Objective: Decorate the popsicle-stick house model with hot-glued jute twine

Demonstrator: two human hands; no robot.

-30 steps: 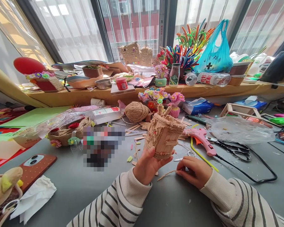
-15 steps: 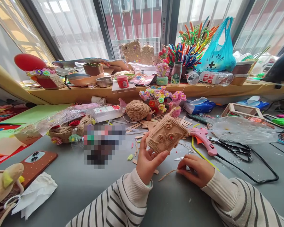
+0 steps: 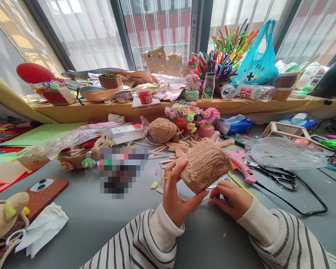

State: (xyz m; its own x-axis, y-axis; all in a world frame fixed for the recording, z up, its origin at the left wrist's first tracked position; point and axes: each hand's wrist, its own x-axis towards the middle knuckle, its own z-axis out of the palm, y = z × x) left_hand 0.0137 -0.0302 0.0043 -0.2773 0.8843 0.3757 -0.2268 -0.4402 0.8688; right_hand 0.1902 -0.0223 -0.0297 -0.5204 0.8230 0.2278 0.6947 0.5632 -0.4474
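My left hand (image 3: 176, 194) grips a small twine-wrapped box (image 3: 203, 162) by its lower left side, holding it tilted above the table. Rows of jute twine cover the side toward me, and coiled twine spirals decorate the right face. Two twine-covered stubs stick out at its upper right. Just right of the box, my right hand (image 3: 232, 200) pinches a short piece of jute twine (image 3: 206, 200) between thumb and fingers. Part of that twine is hidden behind my left fingertips. Small scissors lie partly hidden behind the box.
A pink glue gun (image 3: 243, 166) with a black cord and black scissors (image 3: 280, 177) lie to the right. Behind the box are a ball of twine (image 3: 162, 130), scattered wooden sticks and flower pots. A phone (image 3: 49, 194) and crumpled tissue (image 3: 42, 229) lie left.
My left hand has turned the box, so its wrapped side now faces me and the spiral face points right. The twine in my right hand is now largely hidden near my left fingertips.
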